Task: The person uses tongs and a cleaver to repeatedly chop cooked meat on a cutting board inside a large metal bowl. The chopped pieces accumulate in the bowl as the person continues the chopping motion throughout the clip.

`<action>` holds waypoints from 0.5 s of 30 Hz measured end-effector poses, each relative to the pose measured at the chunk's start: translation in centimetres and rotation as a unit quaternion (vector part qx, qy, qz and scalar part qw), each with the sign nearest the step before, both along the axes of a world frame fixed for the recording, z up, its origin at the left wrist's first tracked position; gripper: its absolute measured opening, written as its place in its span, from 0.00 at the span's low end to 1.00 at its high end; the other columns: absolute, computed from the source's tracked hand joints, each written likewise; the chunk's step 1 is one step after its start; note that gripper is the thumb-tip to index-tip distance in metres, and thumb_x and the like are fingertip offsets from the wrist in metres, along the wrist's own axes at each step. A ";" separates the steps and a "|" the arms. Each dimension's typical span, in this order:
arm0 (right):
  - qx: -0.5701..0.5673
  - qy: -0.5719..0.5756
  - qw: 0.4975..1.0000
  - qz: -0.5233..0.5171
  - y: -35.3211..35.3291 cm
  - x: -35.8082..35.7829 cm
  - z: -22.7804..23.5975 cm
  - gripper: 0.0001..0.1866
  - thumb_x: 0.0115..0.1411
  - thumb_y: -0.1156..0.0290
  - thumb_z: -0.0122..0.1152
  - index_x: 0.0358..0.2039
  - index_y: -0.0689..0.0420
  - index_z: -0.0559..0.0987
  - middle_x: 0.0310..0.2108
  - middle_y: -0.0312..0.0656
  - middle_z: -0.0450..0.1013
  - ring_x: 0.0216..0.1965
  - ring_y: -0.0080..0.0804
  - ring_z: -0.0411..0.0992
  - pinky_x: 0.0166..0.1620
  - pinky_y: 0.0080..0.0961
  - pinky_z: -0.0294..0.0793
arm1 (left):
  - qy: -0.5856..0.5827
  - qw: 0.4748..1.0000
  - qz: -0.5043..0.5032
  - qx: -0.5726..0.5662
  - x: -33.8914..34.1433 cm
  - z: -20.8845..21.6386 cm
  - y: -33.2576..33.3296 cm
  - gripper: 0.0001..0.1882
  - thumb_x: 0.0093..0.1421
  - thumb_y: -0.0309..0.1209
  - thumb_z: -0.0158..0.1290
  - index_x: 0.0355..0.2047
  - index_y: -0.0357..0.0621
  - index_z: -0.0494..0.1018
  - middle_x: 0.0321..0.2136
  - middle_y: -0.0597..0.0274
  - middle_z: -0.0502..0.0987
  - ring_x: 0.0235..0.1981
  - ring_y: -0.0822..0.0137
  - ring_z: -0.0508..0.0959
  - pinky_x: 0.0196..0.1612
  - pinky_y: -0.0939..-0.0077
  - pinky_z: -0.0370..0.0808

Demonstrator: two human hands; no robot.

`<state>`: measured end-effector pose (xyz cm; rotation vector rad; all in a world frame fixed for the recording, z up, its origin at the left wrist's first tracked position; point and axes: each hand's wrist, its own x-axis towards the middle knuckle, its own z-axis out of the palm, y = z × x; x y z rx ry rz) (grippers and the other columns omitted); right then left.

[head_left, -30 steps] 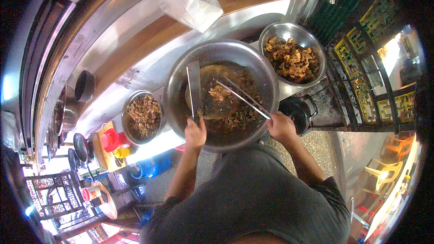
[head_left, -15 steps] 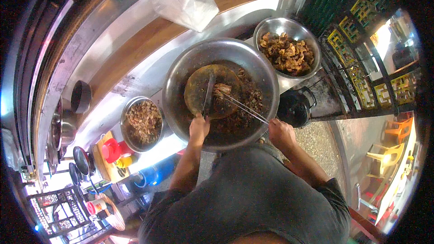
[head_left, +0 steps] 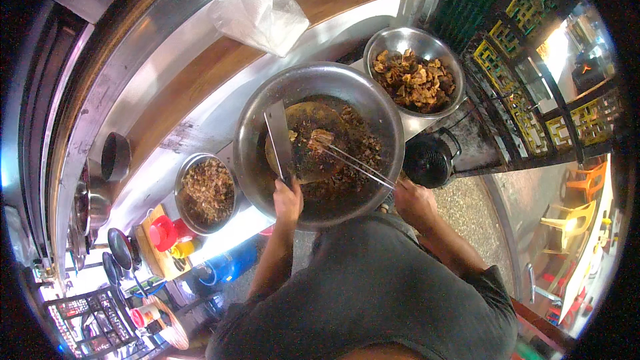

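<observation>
A round chopping board (head_left: 301,119) lies inside a large metal basin (head_left: 248,160), with dark chopped bits (head_left: 363,143) heaped along its right side. My left hand (head_left: 288,201) is closed round the handle of a cleaver (head_left: 279,137), whose broad blade slants over the board's left part. From the right, my right hand (head_left: 415,203) grips long metal tongs (head_left: 360,168). The tips of the tongs rest at a browned piece of meat (head_left: 321,140) near the board's middle. Whether the tips pinch it is too small to tell.
Beyond the basin on the right stands a metal bowl of brown meat chunks (head_left: 417,80). To the left sits a bowl of chopped meat (head_left: 208,190). A black pot (head_left: 430,160) is beside the basin, and a plastic bag (head_left: 260,20) lies at the back.
The cleaver has swung left, away from the meat, and now shows its broad face. The tongs stay at the meat. The whole view has shifted slightly.
</observation>
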<state>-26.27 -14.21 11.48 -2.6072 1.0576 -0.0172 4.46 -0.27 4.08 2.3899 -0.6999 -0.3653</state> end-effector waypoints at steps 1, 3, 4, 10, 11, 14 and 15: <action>0.011 0.025 1.000 -0.003 -0.1 0.1 0.0 0.09 0.61 0.67 0.49 0.34 0.57 0.75 0.33 0.47 0.75 0.30 0.50 0.78 0.33 0.45 0.79 | -0.011 0.998 -0.047 0.046 0.6 -1.9 0.3 0.23 0.66 0.46 0.48 0.42 0.33 0.69 0.32 0.34 0.79 0.37 0.37 0.80 0.42 0.45 0.76; 0.035 0.075 0.997 -0.004 -0.5 0.6 -0.6 0.08 0.60 0.67 0.50 0.34 0.56 0.76 0.34 0.47 0.76 0.30 0.50 0.78 0.33 0.44 0.79 | -0.032 0.981 -0.134 0.140 2.4 -6.4 1.2 0.23 0.65 0.45 0.49 0.41 0.32 0.69 0.32 0.34 0.79 0.37 0.35 0.79 0.42 0.44 0.75; 0.028 0.078 0.997 0.000 -0.6 0.2 -0.9 0.09 0.60 0.67 0.50 0.34 0.56 0.76 0.34 0.47 0.76 0.30 0.50 0.78 0.33 0.44 0.79 | -0.035 0.973 -0.149 0.174 2.3 -4.2 -0.3 0.21 0.65 0.43 0.50 0.41 0.33 0.69 0.31 0.33 0.79 0.36 0.34 0.79 0.43 0.43 0.75; 0.003 0.053 0.998 0.019 -1.3 -0.4 -1.1 0.08 0.59 0.67 0.51 0.33 0.56 0.76 0.34 0.46 0.76 0.29 0.50 0.78 0.33 0.44 0.79 | -0.038 0.997 -0.062 0.037 -0.2 -2.0 -0.7 0.22 0.65 0.44 0.50 0.41 0.31 0.65 0.27 0.30 0.77 0.32 0.32 0.79 0.37 0.44 0.77; 0.002 0.050 0.999 0.021 -1.3 -0.2 -0.9 0.08 0.58 0.67 0.51 0.32 0.55 0.76 0.34 0.45 0.76 0.29 0.49 0.78 0.33 0.44 0.79 | -0.033 0.998 -0.038 0.023 -0.5 -3.3 -0.5 0.23 0.65 0.44 0.50 0.41 0.31 0.65 0.27 0.31 0.77 0.31 0.32 0.79 0.36 0.44 0.77; 0.016 0.042 0.999 0.002 -0.9 -1.0 -1.9 0.07 0.58 0.67 0.51 0.32 0.54 0.77 0.34 0.44 0.76 0.29 0.49 0.78 0.33 0.45 0.79 | -0.075 0.980 -0.119 0.144 1.0 -4.1 -1.1 0.21 0.65 0.44 0.49 0.36 0.33 0.67 0.25 0.32 0.77 0.30 0.33 0.79 0.36 0.44 0.77; 0.021 0.038 0.999 -0.008 -1.0 -1.0 -1.8 0.07 0.57 0.67 0.52 0.32 0.53 0.77 0.34 0.44 0.76 0.29 0.49 0.78 0.33 0.45 0.79 | -0.082 0.976 -0.129 0.157 1.3 -3.5 -1.6 0.21 0.65 0.44 0.49 0.36 0.33 0.68 0.25 0.33 0.77 0.30 0.34 0.79 0.36 0.44 0.77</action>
